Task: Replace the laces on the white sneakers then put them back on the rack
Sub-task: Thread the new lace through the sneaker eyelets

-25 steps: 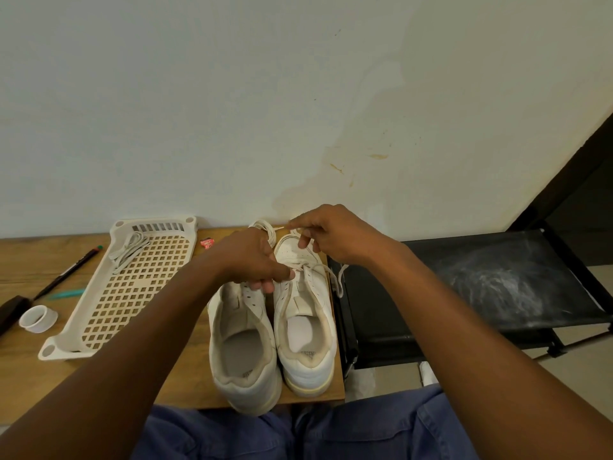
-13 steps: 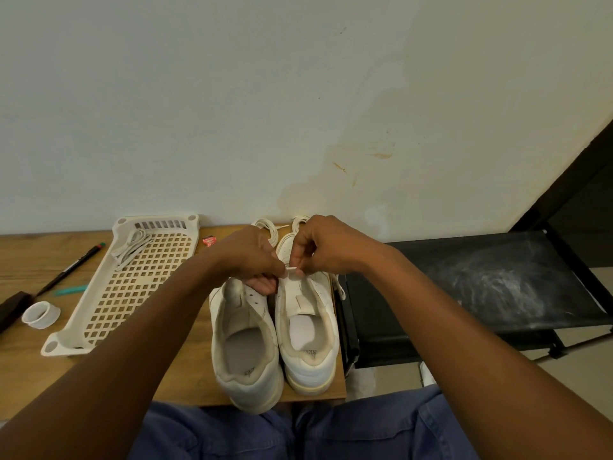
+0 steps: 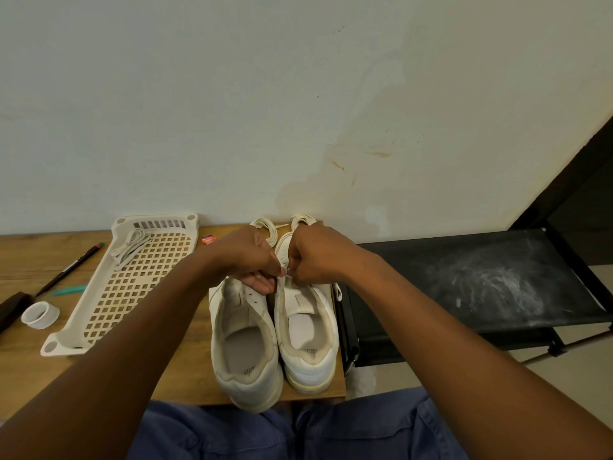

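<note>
Two white sneakers stand side by side, heels towards me, at the right end of the wooden table (image 3: 26,260). The left sneaker (image 3: 243,346) shows bare eyelets. Over the right sneaker (image 3: 306,340) my left hand (image 3: 247,257) and my right hand (image 3: 315,255) meet, both pinching a white lace (image 3: 284,272) at its tongue. One lace end (image 3: 337,291) hangs off that shoe's right side. Loose white lace loops (image 3: 267,227) lie behind the toes. Another bundled lace (image 3: 129,247) rests in the cream perforated rack tray (image 3: 109,313).
A black fabric-topped stand (image 3: 481,283) with white smudges adjoins the table's right edge. On the table's left lie a black pen (image 3: 71,267), a green pen (image 3: 69,290), a white tape roll (image 3: 40,315) and a dark object (image 3: 11,308). The wall is close behind.
My right hand has come down from the toe area to the right sneaker's tongue, meeting my left hand, and both now pinch the lace there. The view has tilted slightly.
</note>
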Available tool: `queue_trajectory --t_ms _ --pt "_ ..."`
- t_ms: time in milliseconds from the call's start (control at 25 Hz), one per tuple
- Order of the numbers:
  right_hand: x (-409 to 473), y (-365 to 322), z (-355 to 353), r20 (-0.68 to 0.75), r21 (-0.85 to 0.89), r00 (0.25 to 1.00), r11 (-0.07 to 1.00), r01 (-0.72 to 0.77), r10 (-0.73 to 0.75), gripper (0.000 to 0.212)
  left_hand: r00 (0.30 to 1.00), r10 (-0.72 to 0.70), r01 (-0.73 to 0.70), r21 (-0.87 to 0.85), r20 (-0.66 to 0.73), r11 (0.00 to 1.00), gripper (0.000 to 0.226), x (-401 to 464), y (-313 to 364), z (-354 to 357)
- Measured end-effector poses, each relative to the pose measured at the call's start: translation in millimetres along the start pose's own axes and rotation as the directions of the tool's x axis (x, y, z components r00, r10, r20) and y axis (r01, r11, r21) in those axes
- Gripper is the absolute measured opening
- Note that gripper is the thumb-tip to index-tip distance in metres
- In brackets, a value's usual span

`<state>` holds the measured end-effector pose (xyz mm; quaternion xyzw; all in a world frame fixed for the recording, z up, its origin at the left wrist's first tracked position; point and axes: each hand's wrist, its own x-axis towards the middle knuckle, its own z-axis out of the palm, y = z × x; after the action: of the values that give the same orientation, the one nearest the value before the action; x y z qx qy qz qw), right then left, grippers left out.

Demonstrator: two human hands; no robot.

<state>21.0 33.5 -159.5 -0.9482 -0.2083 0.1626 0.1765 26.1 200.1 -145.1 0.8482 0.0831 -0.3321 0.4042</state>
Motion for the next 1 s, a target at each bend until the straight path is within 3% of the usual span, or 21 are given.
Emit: queue_trajectory --t_ms 200,520,560,640,720,760,840,880,920,960,1000 --pt "2 -1 2 -0.066 -0.032 0.998 0.999 0.015 -0.017 0.007 0.998 0.027 -0.028 0.011 0.052 1.0 0.014 -3 -2 -3" --pt "-1 4 -9 -0.09 0.227 0.996 0.973 0.037 -0.017 0.01 0.993 0.115 -0.117 0.128 0.024 0.985 0.006 -7 -4 -2" --pt "-3 4 -10 -0.044 0.211 0.999 0.977 0.037 -0.028 0.013 0.994 0.111 -0.107 0.14 -0.017 0.984 0.009 -8 -3 -4" --pt "-4 5 -9 0.046 0.156 0.998 0.987 0.027 -0.034 0.024 0.961 0.137 -0.111 0.116 -0.241 0.987 0.012 -8 -4 -10" --pt "-4 7 -7 0.063 0.11 0.998 0.994 0.013 -0.02 0.03 0.868 0.142 -0.224 -0.121 -0.475 0.967 0.012 -7 -7 -18" --pt "-3 8 -7 0.061 0.079 0.998 0.997 0.009 -0.014 0.032 0.867 0.115 -0.309 -0.343 -0.485 0.887 0.012 -10 -6 -23" --pt "-3 10 -9 0.077 0.036 0.997 0.999 0.002 -0.005 0.039 0.928 0.174 -0.367 -0.727 -0.33 0.58 0.012 -18 -4 -29" --pt "-4 11 -10 0.102 0.037 0.995 0.999 0.001 -0.005 0.043 0.933 0.249 -0.354 -0.793 -0.26 0.496 0.01 -21 -3 -30" --pt "-3 13 -11 0.136 0.05 0.991 0.999 0.002 -0.009 0.047 0.924 0.315 -0.362 -0.771 -0.219 0.524 0.01 -24 -2 -30" --pt "-4 15 -14 0.174 0.071 0.985 0.997 0.006 -0.018 0.051 0.908 0.359 -0.409 -0.644 -0.216 0.646 0.014 -23 -1 -27" --pt "-5 17 -15 0.208 0.098 0.978 0.995 0.01 -0.03 0.054 0.885 0.401 -0.464 -0.37 -0.238 0.805 0.019 -21 -1 -23"
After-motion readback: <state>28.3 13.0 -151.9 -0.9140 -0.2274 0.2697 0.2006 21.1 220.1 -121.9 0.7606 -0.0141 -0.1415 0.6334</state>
